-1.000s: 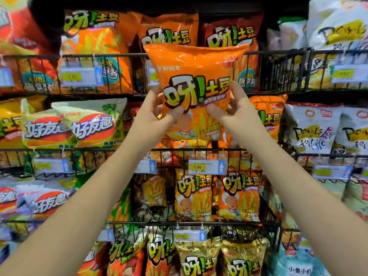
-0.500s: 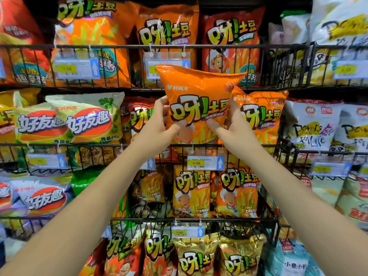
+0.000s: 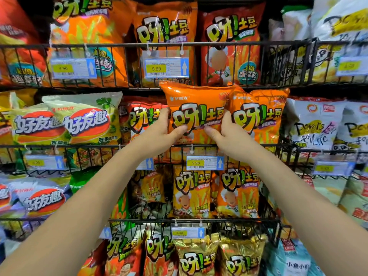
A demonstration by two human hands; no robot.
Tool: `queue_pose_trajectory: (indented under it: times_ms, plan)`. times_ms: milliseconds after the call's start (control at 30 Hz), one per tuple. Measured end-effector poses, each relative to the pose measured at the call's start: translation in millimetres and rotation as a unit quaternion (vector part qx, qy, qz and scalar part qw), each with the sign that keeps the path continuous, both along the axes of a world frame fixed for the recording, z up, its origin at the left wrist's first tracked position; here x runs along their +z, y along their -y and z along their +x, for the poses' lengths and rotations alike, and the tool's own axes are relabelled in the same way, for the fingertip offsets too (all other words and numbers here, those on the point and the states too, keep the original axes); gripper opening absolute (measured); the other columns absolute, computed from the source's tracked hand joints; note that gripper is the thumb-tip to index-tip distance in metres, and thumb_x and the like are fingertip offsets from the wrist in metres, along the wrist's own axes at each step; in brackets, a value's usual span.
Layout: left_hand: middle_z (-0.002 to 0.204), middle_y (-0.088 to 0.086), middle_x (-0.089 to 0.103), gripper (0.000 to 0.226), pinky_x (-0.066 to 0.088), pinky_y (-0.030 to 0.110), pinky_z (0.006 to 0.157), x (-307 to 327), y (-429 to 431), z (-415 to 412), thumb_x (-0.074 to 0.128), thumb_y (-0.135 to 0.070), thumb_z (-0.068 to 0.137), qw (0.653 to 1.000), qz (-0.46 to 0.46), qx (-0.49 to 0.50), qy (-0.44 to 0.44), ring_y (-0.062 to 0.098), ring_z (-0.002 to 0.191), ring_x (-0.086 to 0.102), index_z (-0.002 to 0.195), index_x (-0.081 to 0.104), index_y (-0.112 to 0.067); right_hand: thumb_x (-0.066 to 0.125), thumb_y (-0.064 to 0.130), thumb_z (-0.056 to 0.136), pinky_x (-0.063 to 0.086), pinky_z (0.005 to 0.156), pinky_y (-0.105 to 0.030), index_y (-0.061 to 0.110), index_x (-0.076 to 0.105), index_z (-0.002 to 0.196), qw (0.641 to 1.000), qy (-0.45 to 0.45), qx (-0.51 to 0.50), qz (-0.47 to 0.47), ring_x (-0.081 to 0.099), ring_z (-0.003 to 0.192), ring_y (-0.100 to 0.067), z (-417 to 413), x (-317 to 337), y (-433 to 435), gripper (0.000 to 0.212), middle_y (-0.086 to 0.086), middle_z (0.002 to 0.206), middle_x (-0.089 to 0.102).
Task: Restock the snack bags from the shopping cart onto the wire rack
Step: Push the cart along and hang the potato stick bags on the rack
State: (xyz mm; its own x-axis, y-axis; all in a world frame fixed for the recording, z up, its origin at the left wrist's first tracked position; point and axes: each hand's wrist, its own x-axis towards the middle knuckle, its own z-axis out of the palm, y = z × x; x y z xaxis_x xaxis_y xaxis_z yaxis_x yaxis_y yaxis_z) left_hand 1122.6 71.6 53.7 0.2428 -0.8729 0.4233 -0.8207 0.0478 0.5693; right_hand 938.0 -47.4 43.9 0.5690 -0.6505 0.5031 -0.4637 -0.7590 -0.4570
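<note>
The wire rack (image 3: 89, 146) fills the view. The orange snack bag (image 3: 196, 108) has come down from the top shelf's front to the middle shelf, its lower edge now behind the rail, touching a matching bag (image 3: 258, 116). The left hand (image 3: 159, 134) and right hand (image 3: 231, 136) each pinch a lower side, thumbs in front; letting go looks close

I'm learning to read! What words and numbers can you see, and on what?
"呀!土豆" on the held orange bag
"好友趣" on the green bag
"9.90" on the upper price tag
"5.90" on the middle price tag
Tags' small print: too blurred to read.
</note>
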Motion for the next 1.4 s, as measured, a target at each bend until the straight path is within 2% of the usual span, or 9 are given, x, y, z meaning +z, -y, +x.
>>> queue_pose_trajectory:
  times_ms: [167,333,533,733,867,967,1067,1267,1400]
  plan:
    - [0.167,0.013,0.03,0.085,0.035,0.029,0.095,4,5,1,0.039,-0.057,0.105,0.998,0.056,0.033,-0.007,0.03,0.145,0.041,0.163,-0.003,-0.012,0.038,0.051,0.107,0.045,0.068,-0.033,-0.002,0.002,0.159,0.995,-0.089,-0.045,0.026,0.058,0.084,-0.023,7,10,2,0.082,-0.019,0.118,0.064]
    - [0.16,0.016,0.042,0.086,0.037,0.041,0.106,8,19,3,0.032,-0.064,0.104,0.996,0.053,0.057,-0.047,0.031,0.138,0.048,0.163,-0.007,-0.015,0.04,0.051,0.106,0.043,0.089,-0.041,-0.005,0.031,0.147,0.992,-0.055,-0.067,0.087,0.057,0.12,-0.042,23,14,12,0.07,-0.027,0.135,0.055]
    - [0.162,0.013,0.039,0.084,0.035,0.037,0.112,11,34,1,0.032,-0.06,0.106,0.993,0.062,0.087,-0.049,0.032,0.147,0.04,0.164,-0.007,-0.014,0.032,0.05,0.109,0.033,0.114,-0.042,-0.003,-0.009,0.159,0.978,-0.123,-0.101,0.132,0.033,0.148,-0.04,29,27,11,0.084,-0.025,0.165,0.024]
    - [0.152,0.013,0.052,0.086,0.041,0.04,0.108,6,40,7,0.028,-0.063,0.105,0.991,0.089,0.095,-0.022,0.034,0.139,0.048,0.163,-0.012,-0.015,0.028,0.047,0.111,0.038,0.108,-0.04,-0.009,0.003,0.158,0.973,-0.163,-0.104,0.128,0.039,0.144,-0.039,29,24,13,0.077,-0.028,0.16,0.032]
    - [0.144,0.014,0.057,0.085,0.042,0.034,0.092,3,41,4,0.029,-0.062,0.106,0.991,0.071,0.107,-0.024,0.031,0.124,0.056,0.163,-0.007,-0.011,0.035,0.05,0.107,0.039,0.081,-0.037,-0.007,0.05,0.135,0.986,-0.106,-0.087,0.097,0.057,0.119,-0.042,33,17,15,0.065,-0.027,0.132,0.058]
    - [0.132,0.01,0.059,0.083,0.046,0.037,0.087,-5,37,-2,0.035,-0.06,0.105,0.991,0.007,0.136,0.016,0.033,0.12,0.059,0.163,0.003,-0.01,0.039,0.053,0.106,0.043,0.081,-0.04,-0.004,0.037,0.143,0.988,-0.084,-0.113,0.061,0.058,0.117,-0.039,30,11,7,0.068,-0.025,0.134,0.056]
    - [0.15,0.019,0.047,0.087,0.051,0.049,0.096,-15,32,-11,0.051,-0.054,0.102,0.982,-0.07,0.159,0.08,0.037,0.13,0.054,0.162,0.008,-0.007,0.048,0.055,0.102,0.055,0.082,-0.04,0.002,0.021,0.156,0.99,-0.082,-0.115,-0.006,0.064,0.111,-0.033,17,6,-6,0.081,-0.02,0.134,0.06]
    - [0.164,0.02,0.02,0.084,0.045,0.054,0.11,-25,26,-33,0.062,-0.05,0.097,0.947,-0.128,0.179,0.235,0.042,0.15,0.024,0.163,0.017,-0.024,0.063,0.038,0.098,0.053,0.08,-0.038,0.017,0.061,0.128,0.969,0.078,-0.106,-0.21,0.062,0.108,-0.022,-33,-9,-4,0.037,-0.001,0.114,0.066]
    - [0.17,0.016,0.002,0.078,0.028,0.059,0.119,-21,37,-46,0.057,-0.051,0.1,0.953,-0.076,0.167,0.243,0.047,0.154,0.006,0.163,0.014,-0.04,0.074,0.033,0.091,0.048,0.092,-0.046,0.015,0.06,0.136,0.929,0.086,-0.161,-0.321,0.053,0.121,-0.032,-61,-8,25,0.05,-0.01,0.125,0.06]
